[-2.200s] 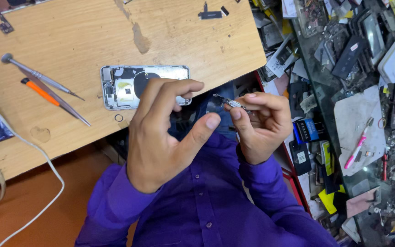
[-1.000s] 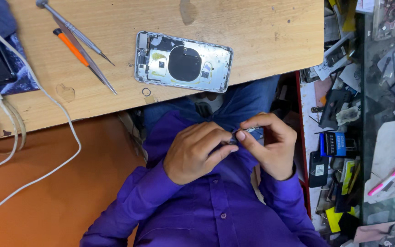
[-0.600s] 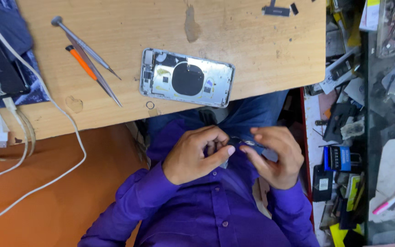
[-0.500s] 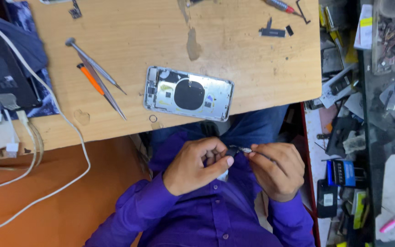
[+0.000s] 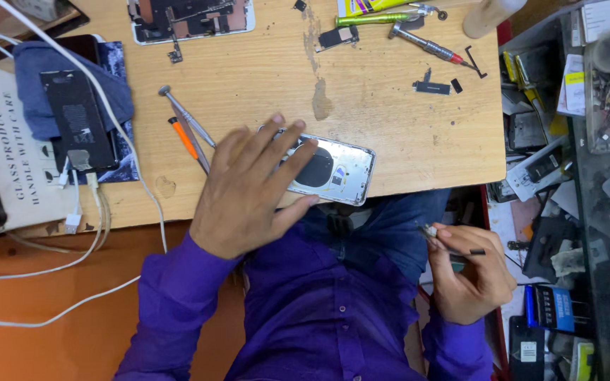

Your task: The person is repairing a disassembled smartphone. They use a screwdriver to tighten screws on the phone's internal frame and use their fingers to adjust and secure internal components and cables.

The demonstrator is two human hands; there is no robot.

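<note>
The left hand [image 5: 248,187] lies spread, fingers on the opened phone shell [image 5: 333,169] at the worktop [image 5: 390,127] edge. The right hand [image 5: 471,271], off to the side, pinches tweezers [image 5: 453,247]. The shell looks stripped; board [image 5: 192,17] and screwdrivers [image 5: 188,134] lie beyond, so reassembly remains.

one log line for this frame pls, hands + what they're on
left hand: open, fingers spread over phone housing on wooden table | right hand: off table, pinching tweezers | screwdrivers: lying beside left hand
</note>
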